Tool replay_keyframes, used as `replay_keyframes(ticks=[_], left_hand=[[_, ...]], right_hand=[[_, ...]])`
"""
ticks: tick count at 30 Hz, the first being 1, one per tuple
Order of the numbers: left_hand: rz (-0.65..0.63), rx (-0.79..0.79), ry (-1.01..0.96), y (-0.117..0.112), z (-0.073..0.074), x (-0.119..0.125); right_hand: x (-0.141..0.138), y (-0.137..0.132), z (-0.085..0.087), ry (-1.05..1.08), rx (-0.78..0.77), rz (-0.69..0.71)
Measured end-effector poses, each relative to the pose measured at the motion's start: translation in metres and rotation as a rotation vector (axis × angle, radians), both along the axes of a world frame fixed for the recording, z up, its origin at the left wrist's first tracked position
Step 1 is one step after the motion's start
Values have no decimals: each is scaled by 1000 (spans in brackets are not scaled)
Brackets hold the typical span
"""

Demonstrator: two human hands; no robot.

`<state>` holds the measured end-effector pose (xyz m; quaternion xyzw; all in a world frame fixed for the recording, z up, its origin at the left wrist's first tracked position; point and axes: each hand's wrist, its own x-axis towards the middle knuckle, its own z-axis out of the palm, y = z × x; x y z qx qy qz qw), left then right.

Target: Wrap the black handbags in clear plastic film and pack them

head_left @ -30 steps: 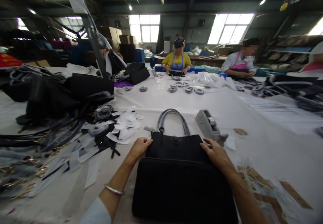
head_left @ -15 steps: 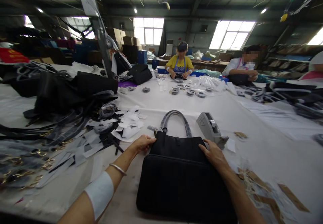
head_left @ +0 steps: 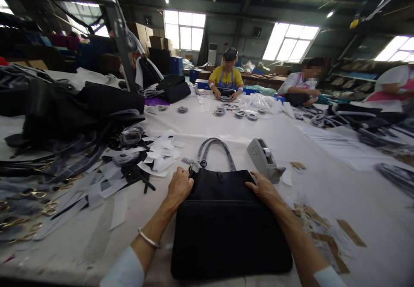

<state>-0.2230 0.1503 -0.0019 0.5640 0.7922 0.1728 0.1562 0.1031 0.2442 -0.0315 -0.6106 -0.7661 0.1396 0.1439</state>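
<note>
A black handbag (head_left: 229, 235) lies flat in front of me, its wrapped grey handle (head_left: 216, 141) arching away from its top edge. My left hand (head_left: 181, 185) is closed at the bag's upper left corner, beside a small metal fitting (head_left: 190, 170); its fingertips are partly hidden. At the opposite corner my right hand (head_left: 263, 188) grips the edge, with the thumb on top and the fingers around the side. Just beyond the right hand stands a grey tape dispenser (head_left: 261, 157).
White paper strips (head_left: 163, 153) and coiled straps (head_left: 131, 136) litter the left side, near piled black bags (head_left: 80, 101). Brown tags (head_left: 352, 232) lie at right. Across the table (head_left: 200, 127), a person in yellow (head_left: 226, 78) works; other people sit at the right.
My left hand has turned, its knuckles now facing up at the bag's corner near the fitting. My right hand keeps its place on the bag. The whole view has shifted slightly.
</note>
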Motion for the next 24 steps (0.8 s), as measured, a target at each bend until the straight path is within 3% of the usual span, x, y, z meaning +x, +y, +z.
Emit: replay_keyframes(ticks=[3,7,9,12,14,16,20,24], left_hand=[[-2,-14,33,4,0,-1],[-17,-26,39,13,2,0],[-44,-19,33,19,2,0],[-87,5,18,29,-1,0],[-112,11,-2,35,-4,-4],[-129,11,-32,39,-5,-11],[-162,40,-85,38,13,-26],[-298,143,-67,16,43,-12]], right_hand=[[-1,-4,9,-18,11,-30],[-19,-18,43,-112,175,-64],[-41,-33,62,-65,266,33],[-83,-57,74,62,288,347],[-109,-68,66,68,229,549],[-126,-70,49,34,129,618],[-134,-59,19,-2,9,558],[-130,-54,13,19,34,551]])
